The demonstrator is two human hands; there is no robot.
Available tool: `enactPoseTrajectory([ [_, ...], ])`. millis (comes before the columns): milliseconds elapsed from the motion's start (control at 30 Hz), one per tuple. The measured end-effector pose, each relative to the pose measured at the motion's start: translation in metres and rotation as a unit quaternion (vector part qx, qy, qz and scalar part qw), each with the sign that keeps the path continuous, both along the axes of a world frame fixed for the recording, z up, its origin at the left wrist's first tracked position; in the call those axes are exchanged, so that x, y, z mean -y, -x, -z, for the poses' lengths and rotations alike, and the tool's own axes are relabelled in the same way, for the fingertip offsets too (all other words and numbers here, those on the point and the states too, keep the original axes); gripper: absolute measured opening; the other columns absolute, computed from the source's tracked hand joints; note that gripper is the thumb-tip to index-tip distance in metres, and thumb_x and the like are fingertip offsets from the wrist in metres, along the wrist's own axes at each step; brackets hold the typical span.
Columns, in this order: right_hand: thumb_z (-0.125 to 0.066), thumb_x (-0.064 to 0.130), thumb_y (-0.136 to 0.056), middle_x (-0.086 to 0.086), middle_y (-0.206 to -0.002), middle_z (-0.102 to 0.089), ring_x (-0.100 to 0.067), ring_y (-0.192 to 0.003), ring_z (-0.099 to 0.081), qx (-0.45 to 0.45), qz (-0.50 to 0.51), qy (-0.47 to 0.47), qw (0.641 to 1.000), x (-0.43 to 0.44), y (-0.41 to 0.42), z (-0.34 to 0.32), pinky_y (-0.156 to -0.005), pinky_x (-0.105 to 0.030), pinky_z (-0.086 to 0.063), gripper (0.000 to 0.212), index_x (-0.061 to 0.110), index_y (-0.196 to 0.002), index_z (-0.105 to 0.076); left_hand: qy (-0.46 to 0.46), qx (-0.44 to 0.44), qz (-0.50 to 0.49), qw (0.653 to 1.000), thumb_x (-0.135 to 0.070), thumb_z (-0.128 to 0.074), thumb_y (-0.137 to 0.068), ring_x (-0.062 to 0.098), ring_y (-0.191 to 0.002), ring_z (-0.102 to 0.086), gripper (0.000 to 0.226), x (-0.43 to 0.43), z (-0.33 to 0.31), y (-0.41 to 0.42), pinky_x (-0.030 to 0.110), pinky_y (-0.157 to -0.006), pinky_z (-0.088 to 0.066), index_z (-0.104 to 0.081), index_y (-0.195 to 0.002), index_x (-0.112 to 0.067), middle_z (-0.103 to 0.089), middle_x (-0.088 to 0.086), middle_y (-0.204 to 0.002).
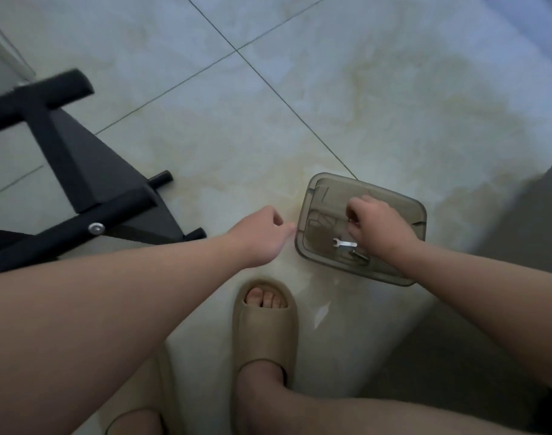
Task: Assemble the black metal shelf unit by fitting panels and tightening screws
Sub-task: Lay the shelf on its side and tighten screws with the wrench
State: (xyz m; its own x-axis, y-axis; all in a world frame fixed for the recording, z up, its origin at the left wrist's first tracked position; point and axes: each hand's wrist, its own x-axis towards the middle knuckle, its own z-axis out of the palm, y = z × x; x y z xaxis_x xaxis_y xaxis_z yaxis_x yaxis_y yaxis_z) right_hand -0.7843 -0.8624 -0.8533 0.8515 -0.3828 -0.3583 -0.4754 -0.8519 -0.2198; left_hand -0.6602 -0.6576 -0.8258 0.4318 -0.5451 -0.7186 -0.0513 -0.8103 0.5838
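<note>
Pale glossy tile floor (362,89), dark grout lines. On it: black metal shelf frame (64,158) left; smoky plastic container (328,189) centre-right; beige slipper (265,334) near centre; second slipper (133,419) near left.

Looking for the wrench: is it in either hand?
No, the wrench lies flat in the plastic box, beside the right hand, not gripped.

Seemingly a home interior — glossy marbled floor tiles (362,89) are spreading across the view, and a person is wearing beige slide slippers (265,324) indoors.
</note>
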Motion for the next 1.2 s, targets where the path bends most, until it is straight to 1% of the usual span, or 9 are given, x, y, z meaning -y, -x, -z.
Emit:
enactPoseTrajectory([
  [133,-0.061,0.014,-0.093,-0.011,-0.101,-0.059,-0.034,-0.091,-0.058,0.065,-0.043,-0.013,0.997,-0.028,-0.025,-0.07,-0.078,-0.044,-0.051,0.01,0.008,-0.1,-0.061,-0.004,-0.001,0.01,1.0,-0.039,-0.042,-0.104,0.023,-0.08,-0.063,0.037,-0.019,-0.057,-0.011,0.029,-0.063,-0.045,-0.058,-0.109,-0.006,-0.07,0.01,-0.104],
  [233,-0.061,0.014,-0.094,-0.007,-0.102,-0.059,-0.031,-0.093,-0.059,0.109,-0.064,-0.011,0.992,-0.057,-0.044,-0.128,-0.08,-0.043,-0.051,0.009,0.009,-0.102,-0.062,-0.004,-0.01,-0.041,0.999,-0.036,-0.039,-0.103,0.019,-0.072,-0.064,0.034,-0.046,-0.1,-0.015,0.029,-0.063,-0.047,-0.058,-0.111,-0.009,-0.07,0.006,-0.099],
  [333,-0.063,0.012,-0.093,0.002,-0.097,-0.055,-0.025,-0.095,-0.058,0.162,-0.1,-0.02,0.982,-0.098,-0.056,-0.187,-0.081,-0.041,-0.051,0.01,0.01,-0.103,-0.065,0.021,-0.044,-0.176,0.983,-0.036,-0.04,-0.102,0.02,-0.069,-0.065,0.031,-0.082,-0.142,-0.014,0.028,-0.066,-0.049,-0.06,-0.104,-0.013,-0.07,0.005,-0.094],
  [500,-0.065,0.012,-0.092,0.009,-0.093,-0.051,-0.015,-0.089,-0.053,0.257,-0.161,-0.042,0.952,-0.181,-0.054,-0.267,-0.078,-0.043,-0.052,0.01,0.013,-0.101,-0.066,0.144,-0.162,-0.375,0.901,-0.048,-0.038,-0.104,0.024,-0.089,-0.073,0.051,-0.138,-0.208,-0.014,0.036,-0.077,-0.057,-0.064,-0.111,-0.005,-0.075,0.009,-0.101],
  [600,-0.065,0.012,-0.092,0.006,-0.096,-0.055,-0.016,-0.092,-0.055,0.282,-0.187,-0.061,0.939,-0.228,-0.045,-0.291,-0.077,-0.044,-0.053,0.011,0.012,-0.103,-0.069,0.234,-0.268,-0.423,0.833,-0.049,-0.033,-0.106,0.028,-0.087,-0.075,0.06,-0.172,-0.236,-0.012,0.039,-0.076,-0.056,-0.061,-0.114,0.004,-0.075,0.018,-0.102],
  [700,-0.064,0.011,-0.093,0.003,-0.102,-0.059,-0.018,-0.096,-0.056,0.281,-0.195,-0.072,0.937,-0.263,-0.039,-0.3,-0.079,-0.044,-0.052,0.014,0.014,-0.106,-0.071,0.267,-0.305,-0.441,0.8,-0.045,-0.031,-0.107,0.031,-0.084,-0.075,0.063,-0.2,-0.249,-0.009,0.041,-0.076,-0.057,-0.059,-0.116,0.01,-0.074,0.023,-0.1],
  [867,-0.062,0.005,-0.092,0.006,-0.1,-0.061,-0.017,-0.098,-0.056,0.27,-0.213,-0.098,0.934,-0.289,-0.051,-0.308,-0.085,-0.038,-0.049,0.023,0.015,-0.11,-0.072,0.258,-0.322,-0.435,0.8,-0.038,-0.031,-0.108,0.032,-0.077,-0.075,0.058,-0.223,-0.256,-0.006,0.04,-0.074,-0.057,-0.063,-0.108,0.01,-0.074,0.021,-0.088],
  [1067,-0.065,0.008,-0.092,0.009,-0.095,-0.064,0.0,-0.083,-0.059,0.266,-0.12,-0.137,0.947,-0.285,-0.08,-0.284,-0.075,-0.007,-0.044,0.017,0.017,-0.104,-0.073,0.191,-0.273,-0.463,0.821,-0.027,-0.035,-0.108,0.021,-0.07,-0.065,0.044,-0.235,-0.242,-0.026,0.029,-0.057,-0.054,-0.065,-0.094,0.003,-0.066,0.014,-0.085],
  [1200,-0.062,0.018,-0.096,0.008,-0.106,-0.062,-0.015,-0.104,-0.06,0.154,-0.127,-0.088,0.976,-0.272,-0.105,-0.256,-0.087,-0.028,-0.046,0.021,0.02,-0.115,-0.069,0.095,-0.13,-0.408,0.899,-0.022,-0.045,-0.103,0.01,-0.05,-0.04,0.027,-0.234,-0.222,-0.042,0.018,-0.044,-0.033,-0.06,-0.085,-0.009,-0.05,0.001,-0.067],
])
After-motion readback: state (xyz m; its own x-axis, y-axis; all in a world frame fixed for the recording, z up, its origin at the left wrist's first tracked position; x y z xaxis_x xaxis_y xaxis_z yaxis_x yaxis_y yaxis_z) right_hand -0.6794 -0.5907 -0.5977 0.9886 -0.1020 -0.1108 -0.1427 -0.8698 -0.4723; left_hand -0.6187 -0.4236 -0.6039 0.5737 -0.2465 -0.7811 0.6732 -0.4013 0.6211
